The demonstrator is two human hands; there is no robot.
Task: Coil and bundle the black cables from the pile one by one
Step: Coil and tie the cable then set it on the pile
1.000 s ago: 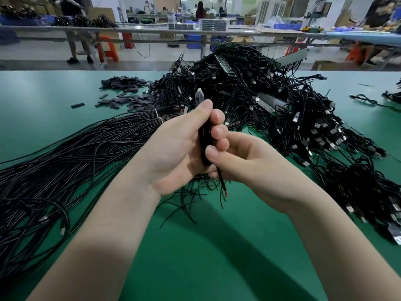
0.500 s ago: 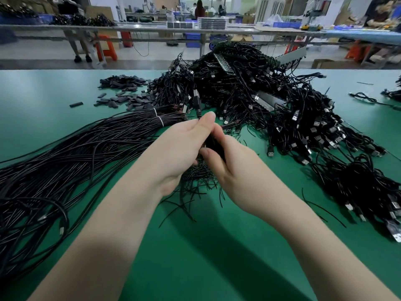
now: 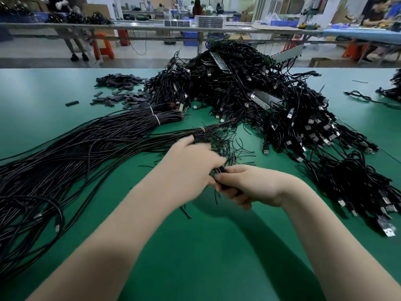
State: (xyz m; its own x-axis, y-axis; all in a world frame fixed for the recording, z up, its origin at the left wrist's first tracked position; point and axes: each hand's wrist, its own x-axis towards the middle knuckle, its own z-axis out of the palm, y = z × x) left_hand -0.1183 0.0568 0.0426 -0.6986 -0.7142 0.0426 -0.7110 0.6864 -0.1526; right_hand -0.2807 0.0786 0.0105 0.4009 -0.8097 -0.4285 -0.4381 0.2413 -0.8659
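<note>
A big tangled pile of black USB cables [image 3: 256, 101] lies at the back and right of the green table [image 3: 195, 257]. Long straight black cables [image 3: 65, 161], tied in bundles with white ties, fan out to the left. My left hand [image 3: 188, 170] and my right hand [image 3: 253, 185] meet at the table's middle, both gripping one short coiled black cable [image 3: 221, 172] between them. Its loose thin end [image 3: 216, 197] hangs under my right hand's fingers. Most of the coil is hidden inside my hands.
Several small dark flat pieces [image 3: 121, 92] lie scattered at the back left. More USB cables [image 3: 368, 198] spread along the right edge. A lone cable [image 3: 364, 97] lies far right. Work benches and people stand beyond the table's far edge.
Both hands have dropped from chest height toward the table and nearer to me. The held cable, upright a second ago, now lies low and sideways between my hands.
</note>
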